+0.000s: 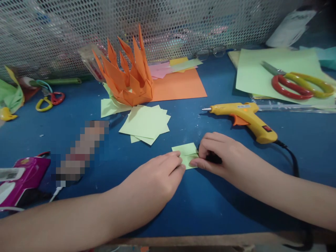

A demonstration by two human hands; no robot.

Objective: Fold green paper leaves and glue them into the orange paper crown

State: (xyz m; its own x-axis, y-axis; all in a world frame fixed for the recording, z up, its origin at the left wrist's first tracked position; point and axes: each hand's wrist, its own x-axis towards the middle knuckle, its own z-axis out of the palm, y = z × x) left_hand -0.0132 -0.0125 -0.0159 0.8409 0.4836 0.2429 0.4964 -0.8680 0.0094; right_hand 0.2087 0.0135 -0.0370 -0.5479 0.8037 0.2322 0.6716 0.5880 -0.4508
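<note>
A small light-green piece of paper (187, 149) with a crease across it lies on the blue table. My left hand (164, 171) is closed at its left edge, the fingertips and thumb pressed together on the paper. At the right edge, my right hand (219, 150) pinches the paper between curled fingers and thumb. Just beyond it lies a loose stack of light-green paper squares (147, 122). Behind the stack stands an orange folded-paper piece (133, 85) with several tall pointed tips.
A yellow glue gun (244, 112) lies beyond my right hand, its black cord running under the arm. Scissors (294, 82) rest on green sheets (252, 70). Smaller scissors (49, 99) and a purple object (28, 178) are at left. A perforated metal panel (183, 24) rises behind.
</note>
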